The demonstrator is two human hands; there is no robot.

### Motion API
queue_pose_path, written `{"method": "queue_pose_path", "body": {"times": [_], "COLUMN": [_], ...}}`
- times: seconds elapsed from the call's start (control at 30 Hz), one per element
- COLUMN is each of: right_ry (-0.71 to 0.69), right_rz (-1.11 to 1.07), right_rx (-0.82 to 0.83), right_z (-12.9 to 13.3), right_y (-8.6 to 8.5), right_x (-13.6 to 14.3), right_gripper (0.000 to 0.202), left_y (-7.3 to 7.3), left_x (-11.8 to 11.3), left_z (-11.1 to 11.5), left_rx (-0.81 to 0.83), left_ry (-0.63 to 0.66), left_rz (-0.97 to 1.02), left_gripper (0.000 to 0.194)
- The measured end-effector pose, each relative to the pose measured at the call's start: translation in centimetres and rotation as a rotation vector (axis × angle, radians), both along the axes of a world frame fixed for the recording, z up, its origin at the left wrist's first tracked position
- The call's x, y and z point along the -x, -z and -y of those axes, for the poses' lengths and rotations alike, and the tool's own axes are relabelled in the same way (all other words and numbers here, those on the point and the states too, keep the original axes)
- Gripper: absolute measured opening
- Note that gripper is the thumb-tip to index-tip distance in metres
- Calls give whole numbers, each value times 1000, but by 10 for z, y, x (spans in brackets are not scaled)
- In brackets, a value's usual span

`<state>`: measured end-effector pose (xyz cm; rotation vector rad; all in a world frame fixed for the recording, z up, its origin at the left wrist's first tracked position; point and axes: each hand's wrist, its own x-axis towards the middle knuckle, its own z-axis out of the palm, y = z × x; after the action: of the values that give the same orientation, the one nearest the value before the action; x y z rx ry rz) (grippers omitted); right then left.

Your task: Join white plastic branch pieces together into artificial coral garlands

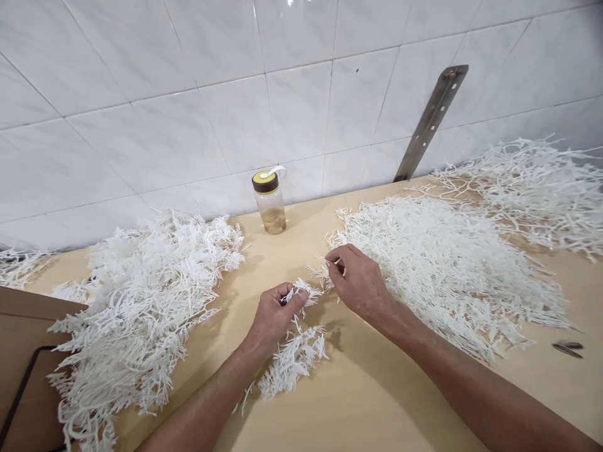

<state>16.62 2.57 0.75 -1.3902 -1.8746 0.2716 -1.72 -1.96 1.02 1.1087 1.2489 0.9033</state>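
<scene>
At the middle of the pale wooden tabletop [358,389], the left hand [276,314] is clenched around a bunch of white, branching plastic sprigs [294,358], whose feathery ends fan out below the wrist and rest on the wood, while a few tips poke up past the thumb. Just beside it, the right hand [358,282] pinches a single thin white sprig [325,267] between thumb and fingertips, at the near edge of a large spread heap of white plastic sprigs [447,270]. That heap lies to the right of both hands, touching the right hand's fingers. Further right, near the wall, a looser pile of thin white stems [532,188] is strewn. To the left of the hands, well apart from them, sits another bulky mound of white branching sprigs [146,301]. Between the mounds, near the white tiled wall [188,94], stands upright a clear plastic bottle with a yellow-and-brown cap [269,202], holding a little amber liquid. A grey metal strip [431,122] leans against the tiles. A small dark metal tool [568,349] lies at the right edge.
</scene>
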Motion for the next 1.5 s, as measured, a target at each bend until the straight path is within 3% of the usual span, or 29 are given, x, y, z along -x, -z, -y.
{"method": "queue_pose_path", "body": {"times": [0.07, 0.13, 0.23, 0.3, 0.73, 0.97, 1.5], "right_ry": [35, -3, -204, -297, -298, -313, -402], "right_rz": [-37, -106, -188, -194, -208, -138, -388], "right_rx": [74, 254, 546, 612, 573, 435, 738], "right_z": [-2, 0, 6, 9, 14, 12, 10], "right_y": [-6, -14, -24, -26, -16, -9, -4], "right_x": [-4, -5, -2, 2, 11, 8, 6], "right_gripper": [9, 11, 25, 30, 20, 22, 16], "left_y": [0, 0, 1, 0, 3, 2, 11], "left_x": [0, 0, 1, 1, 3, 4, 5], "left_z": [0, -1, -2, -2, -5, -5, -4], "left_rx": [8, -3, -59, -87, -84, -85, -183], "left_ry": [-56, -96, -134, -138, -133, -71, -18], "left_rz": [30, 33, 0, -24, -55, -91, -150], "left_gripper": [38, 37, 35, 34, 33, 37, 37]}}
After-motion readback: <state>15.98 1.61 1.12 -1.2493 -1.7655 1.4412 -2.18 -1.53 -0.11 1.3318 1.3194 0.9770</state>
